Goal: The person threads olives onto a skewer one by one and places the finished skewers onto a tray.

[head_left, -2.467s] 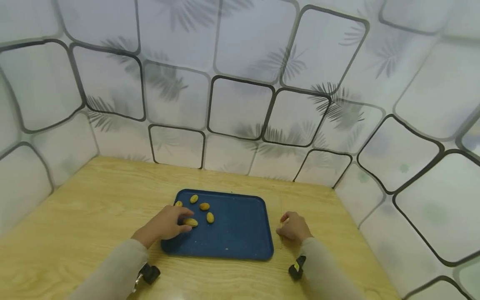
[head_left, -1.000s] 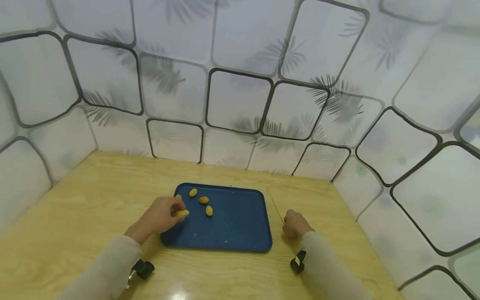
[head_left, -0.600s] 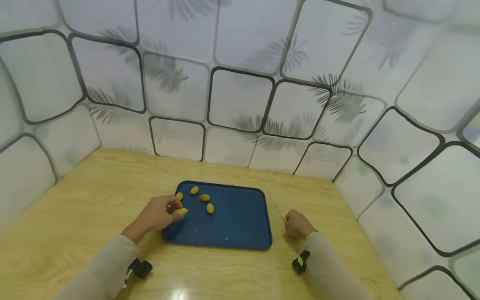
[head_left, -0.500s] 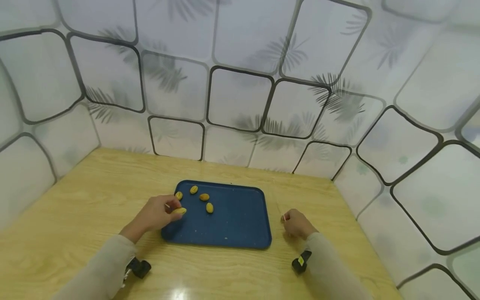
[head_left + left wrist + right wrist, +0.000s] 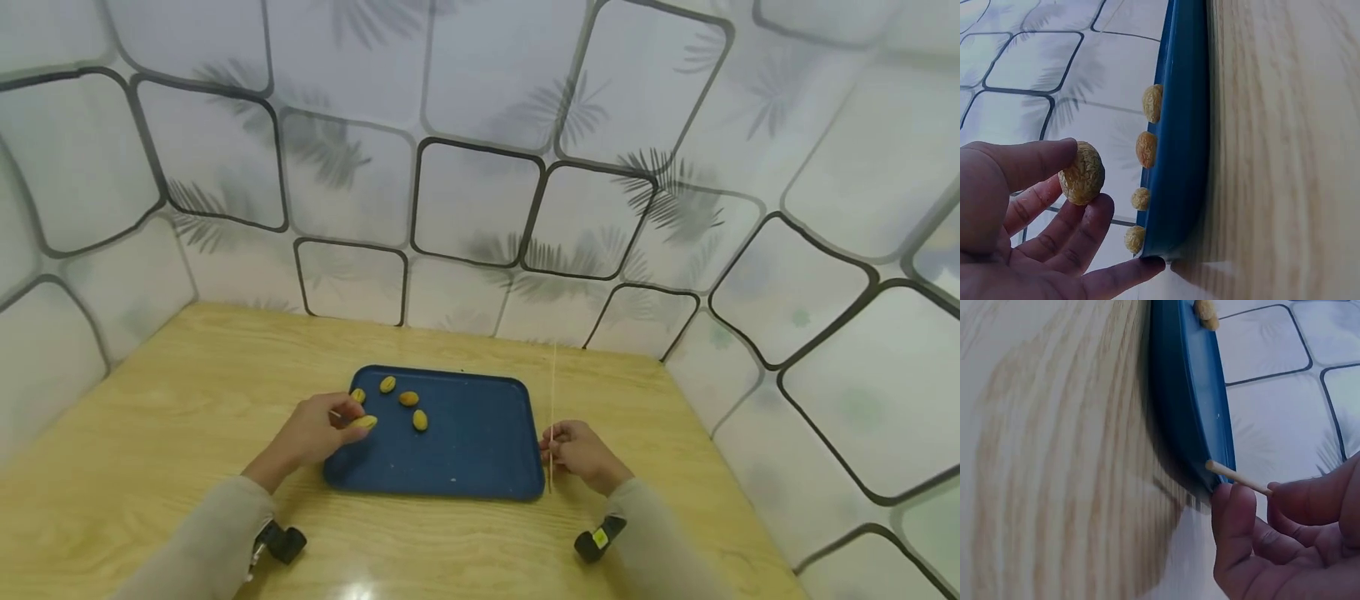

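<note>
Stick (image 5: 1238,477) and wrinkled yellow oval (image 5: 1082,174).
My left hand (image 5: 317,429) pinches the oval above a blue tray (image 5: 480,442); my right hand (image 5: 587,457) grips the thin stick.

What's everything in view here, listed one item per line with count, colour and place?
Tray: one, blue, on the table
Wrinkled oval pieces: four, yellow-brown, on the tray's left half
Held piece: one, yellow-brown, in the left hand
Thin stick: one, pale tan, in the right hand
Table: one, light wood, under the tray
Patterned backdrop: whitish with grey-black lines, behind the table
Wrist devices: two, black, one per wrist
Sleeves: two, pale grey-beige, on both arms
Hands: two, bare
</note>
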Tool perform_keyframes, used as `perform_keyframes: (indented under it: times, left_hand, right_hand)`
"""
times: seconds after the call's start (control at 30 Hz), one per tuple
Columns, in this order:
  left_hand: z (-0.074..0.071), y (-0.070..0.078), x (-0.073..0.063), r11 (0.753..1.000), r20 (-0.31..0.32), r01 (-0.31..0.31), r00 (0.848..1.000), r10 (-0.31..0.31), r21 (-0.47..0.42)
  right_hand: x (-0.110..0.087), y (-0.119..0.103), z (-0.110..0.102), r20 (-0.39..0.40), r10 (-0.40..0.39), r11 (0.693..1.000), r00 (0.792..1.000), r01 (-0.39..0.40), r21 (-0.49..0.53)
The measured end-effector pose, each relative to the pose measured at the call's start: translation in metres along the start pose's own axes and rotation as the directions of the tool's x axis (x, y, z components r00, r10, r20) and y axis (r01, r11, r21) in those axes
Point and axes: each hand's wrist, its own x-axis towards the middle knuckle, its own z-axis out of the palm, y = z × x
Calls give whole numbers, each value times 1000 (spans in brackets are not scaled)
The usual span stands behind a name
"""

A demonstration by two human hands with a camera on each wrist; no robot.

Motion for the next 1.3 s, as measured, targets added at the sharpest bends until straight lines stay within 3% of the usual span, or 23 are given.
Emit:
perform_keyframes:
  times: [0.2,0.5,0.73,0.97,1.3]
  left_hand:
    - [0,0,2,1000,-16,17,1000,-17,18]
    - [0,2,7,999,-39,-41,998,42,30]
    - [5,-1,-2,1000,-20,-5,1000,5,10]
    - [3,-1,6,1000,-16,-23,1000,23,5]
    - [2,-2,11,999,-41,-25,999,26,22]
  right_hand:
    - [2,-2,5,-21,7,998,1000,-6,67]
    - [5,-4,11,-102,17,996,995,-8,90]
    - [3,0,19,-66,18,994,998,-11,107]
    - [3,-4,16,-114,11,994,993,1,105]
    - [4,-3,15,-96,25,992,995,-13,129]
